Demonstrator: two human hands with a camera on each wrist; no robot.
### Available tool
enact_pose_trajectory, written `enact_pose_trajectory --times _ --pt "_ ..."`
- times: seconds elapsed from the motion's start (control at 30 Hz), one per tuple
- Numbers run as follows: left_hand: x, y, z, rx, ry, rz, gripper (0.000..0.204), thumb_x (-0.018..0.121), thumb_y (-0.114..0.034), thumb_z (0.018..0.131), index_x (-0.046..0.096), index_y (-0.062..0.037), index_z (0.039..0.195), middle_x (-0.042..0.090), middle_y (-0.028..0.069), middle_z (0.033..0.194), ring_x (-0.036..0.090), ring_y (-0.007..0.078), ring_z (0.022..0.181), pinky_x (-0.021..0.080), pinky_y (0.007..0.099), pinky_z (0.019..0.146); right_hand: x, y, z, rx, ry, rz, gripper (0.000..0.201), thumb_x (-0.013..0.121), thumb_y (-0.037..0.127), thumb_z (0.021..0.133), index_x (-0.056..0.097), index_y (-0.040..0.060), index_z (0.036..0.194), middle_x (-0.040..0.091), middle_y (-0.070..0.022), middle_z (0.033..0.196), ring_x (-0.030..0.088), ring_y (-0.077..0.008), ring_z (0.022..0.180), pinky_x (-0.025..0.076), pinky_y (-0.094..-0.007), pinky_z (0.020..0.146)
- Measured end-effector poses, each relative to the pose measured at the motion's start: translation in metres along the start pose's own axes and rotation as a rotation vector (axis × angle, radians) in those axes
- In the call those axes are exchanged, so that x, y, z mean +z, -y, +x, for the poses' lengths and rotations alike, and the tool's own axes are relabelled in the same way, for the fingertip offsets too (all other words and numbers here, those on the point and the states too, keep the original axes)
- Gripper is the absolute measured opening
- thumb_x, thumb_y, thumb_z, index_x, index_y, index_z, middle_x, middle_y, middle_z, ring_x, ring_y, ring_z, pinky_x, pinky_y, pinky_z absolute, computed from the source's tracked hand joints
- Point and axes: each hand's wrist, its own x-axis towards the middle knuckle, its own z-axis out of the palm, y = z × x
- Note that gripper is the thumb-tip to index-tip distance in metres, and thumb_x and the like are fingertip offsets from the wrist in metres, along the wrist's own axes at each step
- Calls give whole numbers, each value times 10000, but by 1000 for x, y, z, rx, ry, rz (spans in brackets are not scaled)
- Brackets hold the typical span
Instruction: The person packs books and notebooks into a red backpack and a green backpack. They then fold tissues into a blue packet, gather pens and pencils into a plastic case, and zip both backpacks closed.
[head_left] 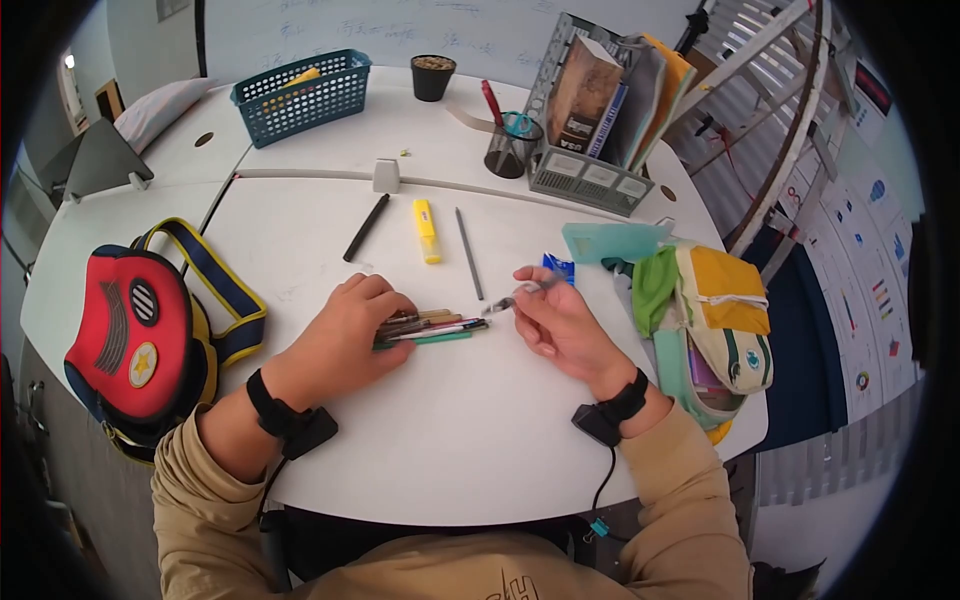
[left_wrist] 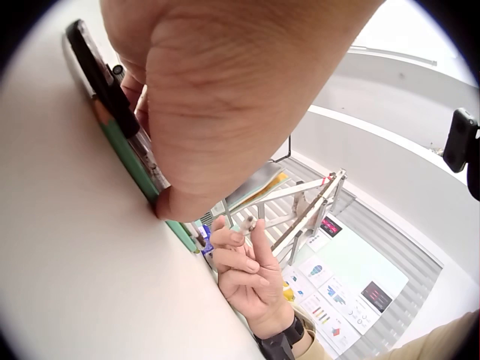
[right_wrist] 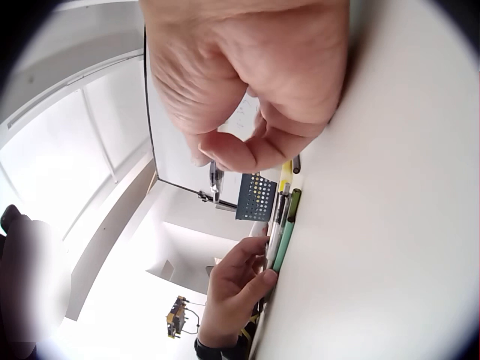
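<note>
My left hand lies over a bundle of pens and pencils on the white table, thumb on the near side and fingers curled over the far side. A green pencil lies along the near edge of the bundle, beside a black-capped clear pen. Just right of the bundle, my right hand pinches a slim pen between thumb and fingertips, its tip pointing toward the bundle. Beyond the hands lie a black marker, a yellow highlighter and a grey pencil.
A red backpack stands at left, a multicoloured bag at right, with a teal case and blue packet near it. Behind are a basket, a plant pot, a mesh pen cup and a file rack.
</note>
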Motion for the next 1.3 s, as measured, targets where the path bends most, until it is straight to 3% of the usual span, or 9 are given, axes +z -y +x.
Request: enact_pose_trajectory --times 0.03,0.13,0.17,0.27,0.37,0.57,0.67,0.8,1.3 --pt "-1 -2 1 -7 7 -5 369 882 -119 889 778 -26 1231 702 138 1131 656 339 1099 577 439 994 -6 -5 3 -47 20 73 175 698 254 1195 633 94 1222 666 -13 986 586 -90 684 394 -251 516" --pt "-1 -5 2 -12 14 -9 365 879 -112 893 776 -26 1233 700 136 1125 657 338 1086 580 431 970 -13 -9 7 -18 15 107 191 686 274 1204 639 91 1231 692 -11 1066 642 -102 750 448 -260 568" --pt "-1 -5 2 0 14 -6 363 879 -112 895 777 -26 1233 700 136 1123 658 337 1085 581 430 967 -13 -8 6 17 16 129 222 675 279 1211 659 80 1307 712 -24 1085 668 -111 782 495 -273 637" --pt "-3 -4 1 13 14 0 359 879 -112 899 776 -26 1232 698 135 1118 659 336 1083 582 431 960 -7 -6 4 12 -21 91 288 630 302 1233 666 61 1386 723 -37 1122 661 -114 782 508 -279 664" --pt "-3 -4 -2 3 17 0 359 879 -116 903 774 -25 1234 698 136 1118 660 334 1085 584 433 961 -5 -4 4 -6 5 88 362 576 351 1254 675 49 1427 726 -34 1060 644 -105 781 487 -266 668" --pt "-1 -3 1 3 24 10 364 878 -122 908 769 -22 1241 697 141 1124 660 335 1096 588 429 978 -43 -23 11 21 201 205 392 545 425 1261 705 67 1271 689 -7 863 589 -85 701 410 -249 599" --pt "-1 -4 1 -3 31 9 365 877 -124 911 769 -23 1244 697 141 1128 660 334 1102 588 428 987 -20 -11 5 42 65 103 352 561 418 1256 692 93 1226 676 -3 848 589 -88 683 402 -255 574" --pt "-1 -2 1 8 35 10 370 879 -130 912 772 -26 1250 699 142 1136 659 337 1107 586 431 994 1 1 -1 16 -60 18 240 630 335 1231 651 104 1290 690 4 921 632 -90 721 442 -248 591" --pt "3 7 -5 29 41 36 330 807 -52 919 690 -10 1224 680 180 1190 652 396 1155 559 459 1050 -14 -6 4 52 -15 63 207 623 293 1230 653 90 1251 686 -12 945 635 -116 756 453 -251 630"
